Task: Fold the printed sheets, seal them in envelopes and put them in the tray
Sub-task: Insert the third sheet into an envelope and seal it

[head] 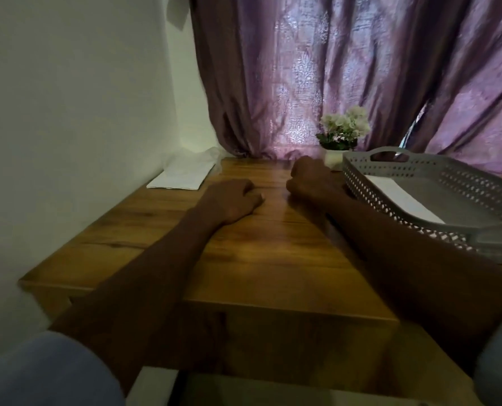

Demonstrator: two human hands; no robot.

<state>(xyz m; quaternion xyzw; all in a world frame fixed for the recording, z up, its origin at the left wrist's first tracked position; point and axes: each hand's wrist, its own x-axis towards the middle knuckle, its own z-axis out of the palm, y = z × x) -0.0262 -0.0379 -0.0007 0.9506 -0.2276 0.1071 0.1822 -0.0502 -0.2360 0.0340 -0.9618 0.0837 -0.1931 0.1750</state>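
Note:
Both my hands lie on the wooden table (244, 259) with nothing in them. My left hand (232, 200) rests palm down near the middle, its fingers loosely curled. My right hand (311, 180) sits curled in a loose fist just left of the grey perforated tray (390, 200). One white envelope (405, 197) lies flat inside the tray. At the far left corner, against the wall, lies a pile of white envelopes or sheets (182, 178) under a clear plastic wrapper (197, 156).
A small white pot of pale flowers (342, 133) stands at the back, behind my right hand and beside the tray's far corner. A purple curtain (346, 68) hangs behind the table. A white wall (68, 112) bounds the left side.

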